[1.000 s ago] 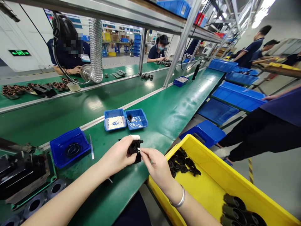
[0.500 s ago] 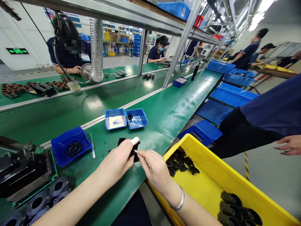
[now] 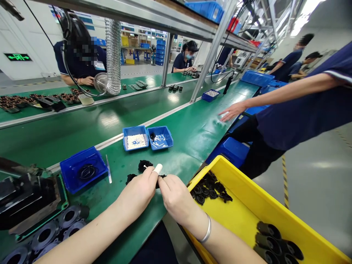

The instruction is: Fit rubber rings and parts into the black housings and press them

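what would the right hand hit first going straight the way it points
The right hand would likely meet the held black part, then the left hand, though depth there is unclear.

The left forearm [image 3: 93,231] and right forearm [image 3: 231,242] enter from the lower edge and converge near centre. The left hand [image 3: 143,185] is curled in a grip, back uppermost, one finger extended forward. The right hand [image 3: 176,198] is also curled, its fingertips close beside the left hand and partly hidden.
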Demonstrator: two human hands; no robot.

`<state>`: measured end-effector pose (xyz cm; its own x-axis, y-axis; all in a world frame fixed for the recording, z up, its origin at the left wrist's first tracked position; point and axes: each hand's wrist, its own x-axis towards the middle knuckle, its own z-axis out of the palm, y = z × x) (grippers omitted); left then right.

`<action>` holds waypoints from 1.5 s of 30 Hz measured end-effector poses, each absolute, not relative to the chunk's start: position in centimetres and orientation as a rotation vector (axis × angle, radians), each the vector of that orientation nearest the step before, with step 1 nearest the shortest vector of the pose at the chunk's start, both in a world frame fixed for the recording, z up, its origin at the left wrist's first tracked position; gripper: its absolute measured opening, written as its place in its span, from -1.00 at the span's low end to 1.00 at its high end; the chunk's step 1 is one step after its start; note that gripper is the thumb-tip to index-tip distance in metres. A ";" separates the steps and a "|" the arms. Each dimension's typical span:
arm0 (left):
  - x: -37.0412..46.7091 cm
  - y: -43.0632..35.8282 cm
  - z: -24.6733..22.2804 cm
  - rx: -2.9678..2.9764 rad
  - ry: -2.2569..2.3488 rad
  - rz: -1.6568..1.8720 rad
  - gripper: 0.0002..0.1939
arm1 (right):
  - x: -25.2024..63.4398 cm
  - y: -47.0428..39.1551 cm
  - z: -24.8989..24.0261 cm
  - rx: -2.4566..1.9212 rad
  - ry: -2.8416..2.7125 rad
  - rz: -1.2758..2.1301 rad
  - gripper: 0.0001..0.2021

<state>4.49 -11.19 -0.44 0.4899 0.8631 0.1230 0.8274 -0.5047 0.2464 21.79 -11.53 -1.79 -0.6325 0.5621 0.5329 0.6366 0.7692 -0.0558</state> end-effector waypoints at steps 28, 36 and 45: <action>-1.4 4.7 1.3 2.324 1.908 -0.073 -0.74 | 17.2 11.4 -3.9 -1.667 -2.774 0.374 -0.68; -0.2 9.3 -3.1 2.194 1.868 -0.047 -0.68 | 19.6 12.3 -4.1 -1.602 -2.351 0.895 -0.81; -1.4 9.2 -3.2 2.015 1.884 0.180 -0.69 | 21.3 9.7 -2.5 -1.160 -1.567 1.450 -0.71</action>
<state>-1.44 9.17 -3.18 0.0960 0.9825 -0.1594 0.9346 -0.0338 0.3541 21.30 9.68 -2.50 -0.3569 0.9308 -0.0791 0.1509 -0.0261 -0.9882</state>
